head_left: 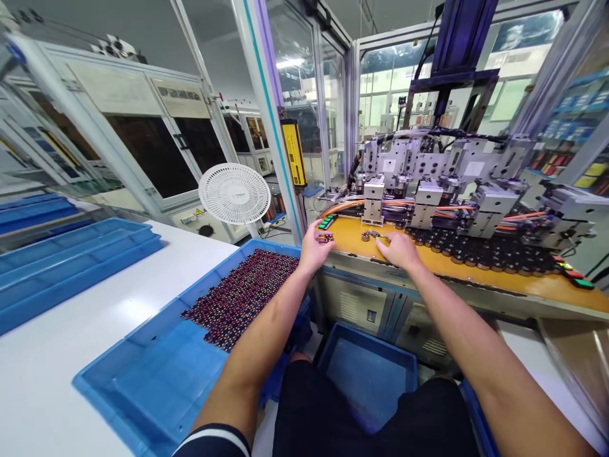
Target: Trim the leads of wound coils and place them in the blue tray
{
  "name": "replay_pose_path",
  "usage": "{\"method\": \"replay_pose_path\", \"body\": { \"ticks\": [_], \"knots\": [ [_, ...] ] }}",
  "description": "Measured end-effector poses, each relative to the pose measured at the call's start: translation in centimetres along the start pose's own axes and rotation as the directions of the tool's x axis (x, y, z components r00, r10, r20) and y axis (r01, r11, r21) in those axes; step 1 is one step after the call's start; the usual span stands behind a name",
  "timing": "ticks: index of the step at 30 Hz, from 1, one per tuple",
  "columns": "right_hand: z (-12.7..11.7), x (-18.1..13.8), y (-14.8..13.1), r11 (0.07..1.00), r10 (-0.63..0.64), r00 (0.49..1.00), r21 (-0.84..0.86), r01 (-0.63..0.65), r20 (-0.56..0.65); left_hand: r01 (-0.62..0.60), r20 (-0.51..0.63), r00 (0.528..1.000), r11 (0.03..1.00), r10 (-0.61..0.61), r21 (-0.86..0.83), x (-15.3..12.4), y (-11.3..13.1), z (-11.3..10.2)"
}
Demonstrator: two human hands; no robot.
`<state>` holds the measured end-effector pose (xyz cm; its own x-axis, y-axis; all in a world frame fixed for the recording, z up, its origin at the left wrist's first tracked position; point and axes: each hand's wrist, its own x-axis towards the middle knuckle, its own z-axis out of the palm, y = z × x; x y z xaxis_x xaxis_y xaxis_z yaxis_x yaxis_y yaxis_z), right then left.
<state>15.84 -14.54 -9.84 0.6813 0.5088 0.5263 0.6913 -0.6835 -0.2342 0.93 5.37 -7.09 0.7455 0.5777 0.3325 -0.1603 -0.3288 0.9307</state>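
My left hand (pixel 314 246) is at the left end of the yellow bench top, its fingers closed around a few small dark round parts (pixel 326 238) with reddish and light spots. My right hand (pixel 400 250) grips a small hand tool (pixel 377 234) that looks like nippers, with its metal tip pointing left. Just beside that tip, a single small round copper-coloured part (pixel 365 236) sits on the bench (pixel 349 235). Much of the tool is covered by my fingers.
A blue tray (pixel 157 374) with many small dark parts (pixel 252 295) stands to my left. Metal machine heads (pixel 423 203) and rows of black round pieces (pixel 495 251) occupy the bench. Green buttons (pixel 328 221) lie behind my left hand. Below is a blue bin (pixel 371 362).
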Motion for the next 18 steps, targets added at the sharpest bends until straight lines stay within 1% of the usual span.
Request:
{"method": "replay_pose_path", "body": {
  "ticks": [1, 2, 3, 4, 6, 7, 8, 9, 10, 11, 12, 13, 14, 16, 18],
  "knots": [
    [0.0, -0.1, 0.1, 0.999, -0.039, 0.995, 0.021, 0.041, -0.091, -0.019, -0.002, 1.0, 0.999, 0.019, -0.046, -1.4, 0.4, -0.6],
    [0.0, -0.2, 0.1, 0.995, -0.084, 0.977, 0.037, 0.093, -0.198, -0.04, -0.001, 0.999, 0.995, 0.04, -0.087, -2.9, 0.8, -1.2],
    [-0.2, -0.5, 0.0, 0.986, -0.141, 0.941, 0.044, 0.162, -0.307, -0.062, 0.003, 0.998, 0.99, 0.063, -0.124, -4.4, 1.3, -1.7],
    [-0.7, -0.9, -0.3, 0.969, -0.206, 0.889, 0.039, 0.242, -0.409, -0.08, 0.014, 0.996, 0.985, 0.083, -0.155, -6.0, 1.7, -2.1],
    [-2.3, -2.4, -1.7, 0.914, -0.33, 0.757, 0.01, 0.406, -0.565, -0.137, 0.049, 0.988, 0.971, 0.149, -0.196, -9.1, 2.4, -2.7],
    [-3.6, -3.6, -2.7, 0.878, -0.379, 0.69, -0.004, 0.479, -0.617, -0.19, 0.066, 0.976, 0.961, 0.206, -0.199, -10.6, 2.7, -3.0],
    [-5.1, -5.1, -4.0, 0.845, -0.406, 0.635, -0.005, 0.535, -0.657, -0.276, 0.076, 0.953, 0.944, 0.294, -0.183, -12.1, 3.0, -3.1],
    [-6.8, -6.7, -5.4, 0.812, -0.427, 0.601, 0.006, 0.584, -0.675, -0.365, 0.079, 0.922, 0.918, 0.38, -0.152, -13.6, 3.2, -3.3],
    [-8.6, -8.5, -6.8, 0.763, -0.469, 0.574, 0.02, 0.646, -0.671, -0.445, 0.082, 0.887, 0.888, 0.455, -0.117, -14.9, 3.3, -3.4],
    [-10.3, -10.3, -8.1, 0.695, -0.531, 0.571, 0.064, 0.716, -0.626, -0.503, 0.096, 0.855, 0.859, 0.51, -0.094, -16.2, 3.5, -3.4],
    [-11.8, -12.0, -9.2, 0.636, -0.617, 0.581, 0.098, 0.765, -0.532, -0.537, 0.112, 0.832, 0.839, 0.544, -0.087, -17.4, 3.6, -3.4],
    [-13.0, -13.5, -10.0, 0.602, -0.689, 0.587, 0.115, 0.79, -0.426, -0.555, 0.13, 0.816, 0.826, 0.563, -0.098, -18.4, 3.7, -3.4],
    [-13.8, -14.8, -10.5, 0.596, -0.726, 0.598, 0.121, 0.793, -0.339, -0.559, 0.144, 0.807, 0.82, 0.572, -0.123, -19.2, 3.9, -3.3],
    [-14.3, -16.8, -10.6, 0.611, -0.752, 0.631, 0.159, 0.775, -0.188, -0.546, 0.148, 0.807, 0.818, 0.571, -0.181, -20.3, 4.0, -3.1],
    [-13.9, -18.1, -10.0, 0.63, -0.733, 0.671, 0.264, 0.73, -0.107, -0.506, 0.145, 0.826, 0.83, 0.545, -0.232, -20.9, 4.0, -2.8]
  ]
}}
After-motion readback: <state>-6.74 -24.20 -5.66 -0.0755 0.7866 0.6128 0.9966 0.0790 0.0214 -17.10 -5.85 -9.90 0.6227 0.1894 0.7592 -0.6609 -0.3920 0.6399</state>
